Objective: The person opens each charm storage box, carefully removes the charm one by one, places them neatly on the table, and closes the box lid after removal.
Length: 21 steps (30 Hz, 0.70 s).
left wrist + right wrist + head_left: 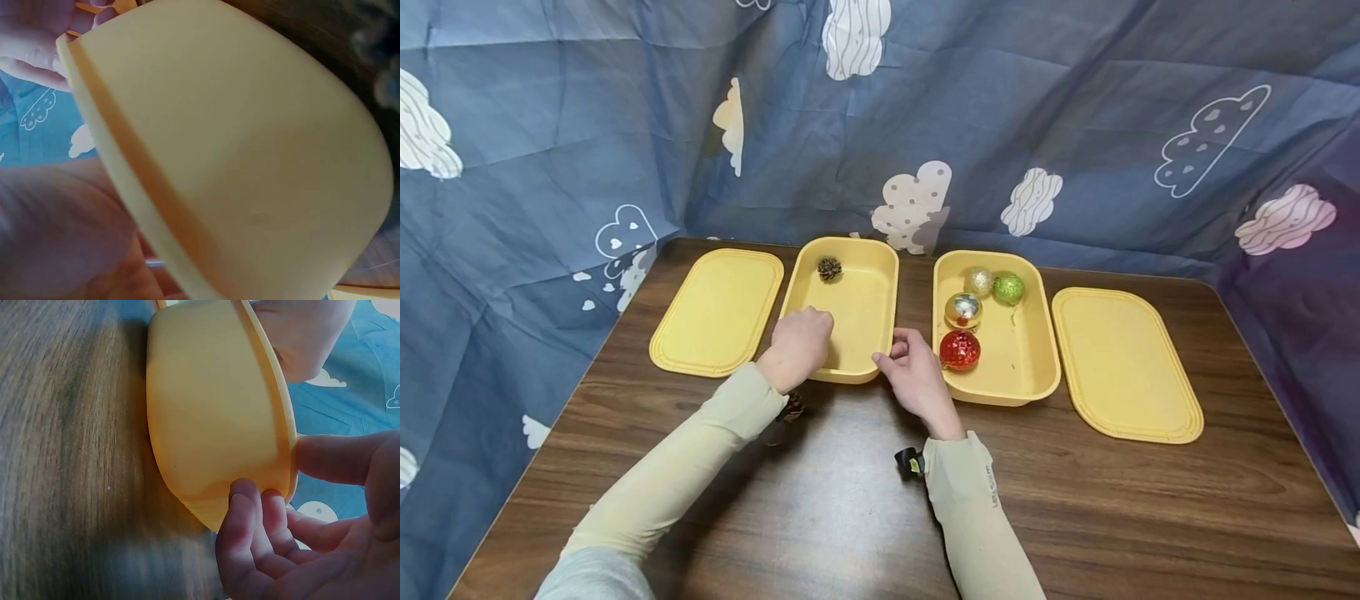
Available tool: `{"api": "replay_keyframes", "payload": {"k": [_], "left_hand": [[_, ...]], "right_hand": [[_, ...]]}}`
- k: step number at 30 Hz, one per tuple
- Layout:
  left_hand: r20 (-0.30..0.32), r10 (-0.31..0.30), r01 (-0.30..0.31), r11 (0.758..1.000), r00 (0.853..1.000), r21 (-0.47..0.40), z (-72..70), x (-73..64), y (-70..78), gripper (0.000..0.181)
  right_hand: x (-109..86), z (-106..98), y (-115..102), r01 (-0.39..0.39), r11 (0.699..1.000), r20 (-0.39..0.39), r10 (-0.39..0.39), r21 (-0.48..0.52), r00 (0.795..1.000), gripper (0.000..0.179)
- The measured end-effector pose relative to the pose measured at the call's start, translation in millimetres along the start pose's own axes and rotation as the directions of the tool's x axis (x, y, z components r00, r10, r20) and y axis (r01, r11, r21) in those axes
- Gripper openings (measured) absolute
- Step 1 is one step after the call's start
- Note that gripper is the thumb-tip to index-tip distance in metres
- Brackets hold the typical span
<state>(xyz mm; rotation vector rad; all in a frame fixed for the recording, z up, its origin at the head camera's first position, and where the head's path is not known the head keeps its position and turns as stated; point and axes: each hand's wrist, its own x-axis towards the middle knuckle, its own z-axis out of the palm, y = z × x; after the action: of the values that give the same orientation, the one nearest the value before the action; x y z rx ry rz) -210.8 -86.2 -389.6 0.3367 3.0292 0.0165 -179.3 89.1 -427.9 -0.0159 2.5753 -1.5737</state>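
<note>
My left hand (pixel 802 346) reaches over the near left corner of the left yellow container (pixel 891 312). Its fingers are hidden behind the container's wall in the left wrist view, so what they hold cannot be seen. A pine cone (pixel 830 268) lies at the far left inside this container. Another brown pine cone (pixel 792 407), partly covered by the left sleeve, sits on the table in front. At the near right corner, my right hand (pixel 917 375) grips the container's rim, thumb (pixel 334 459) on the edge and fingers (pixel 244 515) against the outer wall.
The right yellow container (pixel 1051 367) holds a red ball ornament (pixel 960 350), a shiny gold one (pixel 963 311), a pale glittery one (pixel 979 282) and a green one (pixel 1008 288). Flat yellow lids (pixel 718 312) lie on both outer sides of the wooden table (pixel 850 500).
</note>
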Motion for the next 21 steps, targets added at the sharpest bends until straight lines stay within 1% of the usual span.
{"api": "replay_keyframes", "payload": {"k": [4, 9, 11, 15, 18, 21], "left_hand": [[-0.019, 0.020, -0.020, 0.999, 1.000, -0.030, 4.1, 1.2, -2.8, 0.013], [-0.041, 0.063, -0.067, 0.995, 0.997, -0.080, 9.1, 3.1, -9.1, 0.015], [-0.052, 0.084, -0.089, 0.993, 0.995, -0.084, 10.1, 3.8, -11.2, 0.016], [-0.055, 0.118, -0.122, 0.990, 0.991, -0.074, 10.7, 4.3, -13.5, 0.015], [-0.048, 0.129, -0.133, 0.989, 0.990, -0.070, 11.6, 4.0, -14.6, 0.014], [-0.048, 0.135, -0.139, 0.986, 0.990, -0.090, 13.0, 3.4, -15.5, 0.012]], "right_hand": [[0.2, 1, 0, 0.000, 1.000, 0.000, 0.000, -0.001, 1.000, 0.056], [0.3, 0, 0, 0.000, 1.000, -0.003, 0.000, -0.010, 1.000, 0.055], [0.3, 0, -1, -0.004, 1.000, -0.002, 0.004, -0.012, 1.000, 0.055], [-0.1, 0, -1, -0.012, 1.000, -0.002, 0.012, -0.013, 1.000, 0.055], [-0.2, 0, -1, -0.009, 1.000, -0.002, 0.009, -0.009, 1.000, 0.055], [0.0, 1, -1, -0.005, 1.000, -0.002, 0.005, -0.009, 1.000, 0.056]]}}
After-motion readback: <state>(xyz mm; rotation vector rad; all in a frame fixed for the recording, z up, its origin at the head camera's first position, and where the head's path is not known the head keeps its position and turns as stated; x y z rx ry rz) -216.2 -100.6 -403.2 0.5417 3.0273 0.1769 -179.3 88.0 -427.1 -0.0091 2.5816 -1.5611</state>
